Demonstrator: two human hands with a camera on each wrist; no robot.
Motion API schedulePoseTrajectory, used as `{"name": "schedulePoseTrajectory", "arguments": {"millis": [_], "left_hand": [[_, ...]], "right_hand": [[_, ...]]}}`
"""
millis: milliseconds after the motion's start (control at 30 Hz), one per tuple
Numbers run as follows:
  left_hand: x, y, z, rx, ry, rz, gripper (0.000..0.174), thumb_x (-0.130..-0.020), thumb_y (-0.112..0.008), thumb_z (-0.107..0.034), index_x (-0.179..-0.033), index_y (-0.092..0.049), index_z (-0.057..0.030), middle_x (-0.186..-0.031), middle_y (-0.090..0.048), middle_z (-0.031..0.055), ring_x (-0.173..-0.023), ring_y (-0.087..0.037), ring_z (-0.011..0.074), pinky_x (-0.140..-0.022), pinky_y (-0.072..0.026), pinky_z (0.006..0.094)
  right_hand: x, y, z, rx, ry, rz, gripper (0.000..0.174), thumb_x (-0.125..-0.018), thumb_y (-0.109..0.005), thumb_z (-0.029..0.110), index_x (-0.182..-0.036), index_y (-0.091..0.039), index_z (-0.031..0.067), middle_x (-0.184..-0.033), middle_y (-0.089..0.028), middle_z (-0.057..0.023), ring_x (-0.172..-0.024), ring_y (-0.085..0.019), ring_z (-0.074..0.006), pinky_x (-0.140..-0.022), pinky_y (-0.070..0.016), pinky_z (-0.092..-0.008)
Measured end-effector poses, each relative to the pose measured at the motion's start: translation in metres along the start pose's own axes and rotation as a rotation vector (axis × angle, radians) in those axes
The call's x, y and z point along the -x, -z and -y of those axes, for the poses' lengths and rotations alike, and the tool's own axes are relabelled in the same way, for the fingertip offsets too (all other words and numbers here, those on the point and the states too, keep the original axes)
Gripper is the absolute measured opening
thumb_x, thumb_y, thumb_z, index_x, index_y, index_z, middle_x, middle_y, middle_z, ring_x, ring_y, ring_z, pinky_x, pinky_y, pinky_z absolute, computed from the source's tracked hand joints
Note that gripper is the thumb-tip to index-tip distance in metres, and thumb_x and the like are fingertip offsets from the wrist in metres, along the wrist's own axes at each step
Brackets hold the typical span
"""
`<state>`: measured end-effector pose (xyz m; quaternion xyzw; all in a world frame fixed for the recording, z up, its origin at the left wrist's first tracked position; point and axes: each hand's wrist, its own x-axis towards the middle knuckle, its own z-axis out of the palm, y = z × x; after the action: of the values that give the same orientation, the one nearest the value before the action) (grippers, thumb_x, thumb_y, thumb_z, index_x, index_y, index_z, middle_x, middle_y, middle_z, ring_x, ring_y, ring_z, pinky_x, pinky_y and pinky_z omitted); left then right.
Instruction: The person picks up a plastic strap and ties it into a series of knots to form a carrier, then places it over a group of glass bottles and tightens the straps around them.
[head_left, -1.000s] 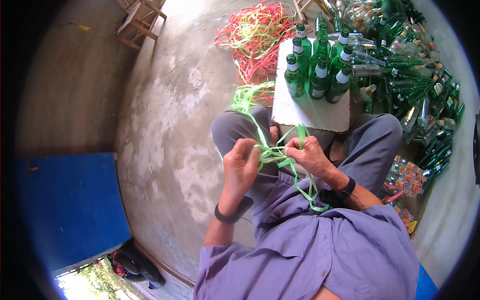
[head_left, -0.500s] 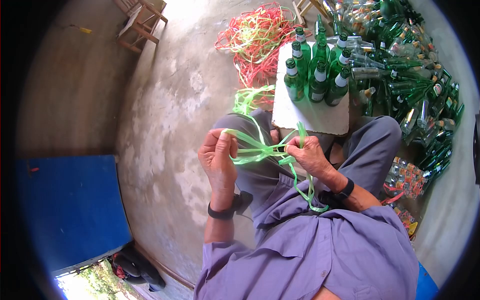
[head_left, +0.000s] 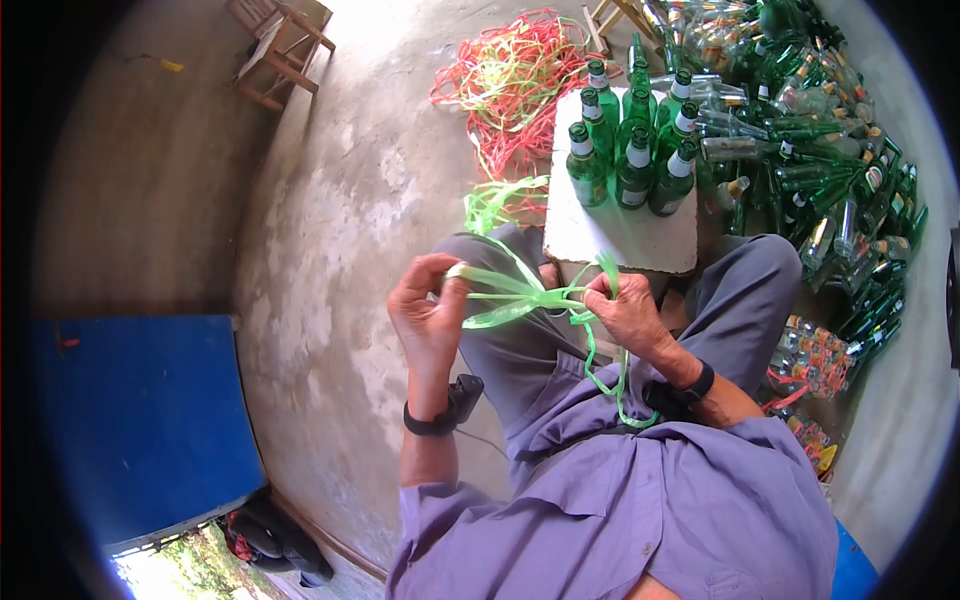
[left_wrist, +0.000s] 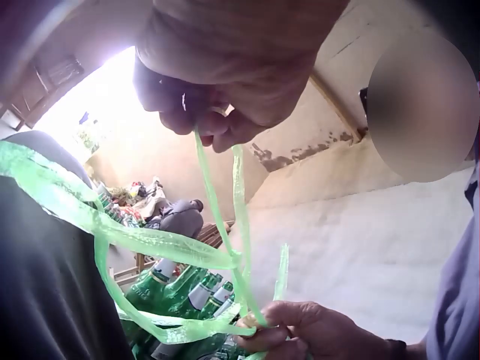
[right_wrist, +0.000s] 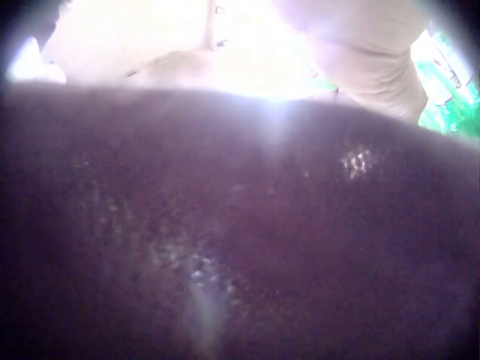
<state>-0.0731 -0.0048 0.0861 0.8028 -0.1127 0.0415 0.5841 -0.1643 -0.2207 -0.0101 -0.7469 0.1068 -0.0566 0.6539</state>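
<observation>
A thin, translucent light-green plastic ribbon (head_left: 545,298) stretches between the two hands above the seated person's lap, in front of the grey trousers (head_left: 515,340). It is glossy and creased; several flat strands fan out from a gathered crossing near the right hand (head_left: 632,312) toward the left hand (head_left: 427,303). One length dangles in a narrow loop to the waist, and a short tuft rises above the right fingers.

The green glass bottles (head_left: 633,175) standing on the white rectangular board (head_left: 622,235) beyond the knees carry pale neck labels, their print too small to read.

The left hand is raised, wrist upright, fingers curled and thumb pinching the ribbon's strands. The right hand reaches inward from the opposite side, its thumb and forefinger pinching the ribbon beside the crossing. The right wrist view is mostly dark blur, showing nothing of these fingers clearly.
</observation>
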Motion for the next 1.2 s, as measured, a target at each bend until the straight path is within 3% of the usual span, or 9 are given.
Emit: {"name": "schedulePoseTrajectory", "arguments": {"millis": [133,300,600,700,767,933,1033,1100,1200], "left_hand": [[-0.002,0.005,-0.001,0.367,0.076,-0.084,0.010,-0.080,-0.061,-0.003,-0.089,-0.064,0.0012,-0.074,-0.059,0.0014,-0.060,-0.046,0.0065,-0.057,-0.0358,0.0217],[-0.004,0.012,-0.009,0.364,0.014,-0.118,0.014,-0.080,-0.062,-0.002,-0.093,-0.063,0.0009,-0.077,-0.059,0.0012,-0.062,-0.046,0.0061,-0.058,-0.0358,0.0213],[-0.011,0.013,-0.002,-0.342,-0.260,-0.111,0.016,-0.083,-0.067,0.007,-0.096,-0.064,-0.0024,-0.076,-0.057,-0.0021,-0.066,-0.049,0.0051,-0.063,-0.0400,0.0198],[-0.015,0.022,0.000,-0.249,-0.108,-0.133,0.018,-0.081,-0.066,0.005,-0.097,-0.064,-0.0016,-0.075,-0.060,0.0003,-0.064,-0.050,0.0064,-0.061,-0.0406,0.0206],[-0.020,0.028,-0.001,0.176,-0.024,-0.228,0.016,-0.084,-0.063,0.000,-0.100,-0.064,-0.0016,-0.074,-0.060,0.0007,-0.064,-0.051,0.0066,-0.061,-0.0398,0.0211],[-0.025,0.032,-0.013,0.418,-0.090,-0.260,0.018,-0.087,-0.060,-0.005,-0.105,-0.062,-0.0013,-0.076,-0.061,0.0008,-0.066,-0.051,0.0054,-0.063,-0.0378,0.0200],[-0.023,0.034,-0.013,0.252,-0.083,-0.158,0.017,-0.087,-0.061,-0.004,-0.104,-0.063,-0.0009,-0.074,-0.060,-0.0006,-0.064,-0.050,0.0052,-0.061,-0.0378,0.0197],[-0.020,0.042,-0.009,-0.336,-0.159,0.007,0.019,-0.086,-0.062,-0.004,-0.104,-0.065,0.0005,-0.074,-0.061,-0.0005,-0.063,-0.052,0.0051,-0.057,-0.0381,0.0179],[-0.019,0.049,0.001,-0.019,-0.008,-0.049,0.019,-0.085,-0.062,-0.003,-0.103,-0.066,0.0007,-0.072,-0.061,0.0000,-0.061,-0.051,0.0050,-0.056,-0.0371,0.0185]], "right_hand": [[0.001,-0.004,-0.010,0.015,-0.014,0.022,0.013,-0.083,-0.062,0.006,-0.077,-0.066,-0.0047,-0.061,-0.061,-0.0052,-0.058,-0.055,-0.0076,-0.056,-0.0473,-0.0281],[-0.002,-0.001,-0.009,-0.001,-0.078,0.032,0.013,-0.083,-0.061,0.006,-0.076,-0.066,-0.0048,-0.060,-0.061,-0.0054,-0.057,-0.054,-0.0070,-0.054,-0.0471,-0.0280],[0.000,-0.003,-0.011,0.047,-0.017,0.001,0.012,-0.081,-0.061,0.005,-0.077,-0.066,-0.0046,-0.060,-0.061,-0.0093,-0.057,-0.057,-0.0099,-0.055,-0.0476,-0.0301],[0.001,0.001,-0.004,0.075,-0.009,0.004,0.012,-0.081,-0.061,0.005,-0.077,-0.067,-0.0043,-0.061,-0.062,-0.0097,-0.057,-0.057,-0.0105,-0.056,-0.0482,-0.0303],[-0.001,0.001,0.002,0.083,0.005,-0.003,0.012,-0.081,-0.061,0.005,-0.077,-0.066,-0.0044,-0.061,-0.062,-0.0099,-0.057,-0.057,-0.0105,-0.056,-0.0483,-0.0305],[-0.002,-0.003,0.008,0.056,0.008,0.006,0.011,-0.081,-0.061,0.005,-0.077,-0.066,-0.0046,-0.061,-0.062,-0.0100,-0.057,-0.056,-0.0097,-0.056,-0.0480,-0.0307],[-0.001,0.000,0.001,0.050,0.033,-0.041,0.011,-0.082,-0.062,0.004,-0.075,-0.064,-0.0042,-0.060,-0.061,-0.0076,-0.058,-0.055,-0.0080,-0.056,-0.0474,-0.0294],[-0.003,0.011,-0.006,0.051,-0.054,-0.025,0.013,-0.084,-0.066,0.008,-0.078,-0.067,-0.0028,-0.064,-0.062,-0.0031,-0.060,-0.055,-0.0062,-0.056,-0.0459,-0.0264],[-0.004,0.020,-0.006,0.040,-0.102,-0.020,0.012,-0.085,-0.067,0.008,-0.078,-0.067,-0.0025,-0.063,-0.061,-0.0019,-0.060,-0.053,-0.0052,-0.055,-0.0450,-0.0258]]}}
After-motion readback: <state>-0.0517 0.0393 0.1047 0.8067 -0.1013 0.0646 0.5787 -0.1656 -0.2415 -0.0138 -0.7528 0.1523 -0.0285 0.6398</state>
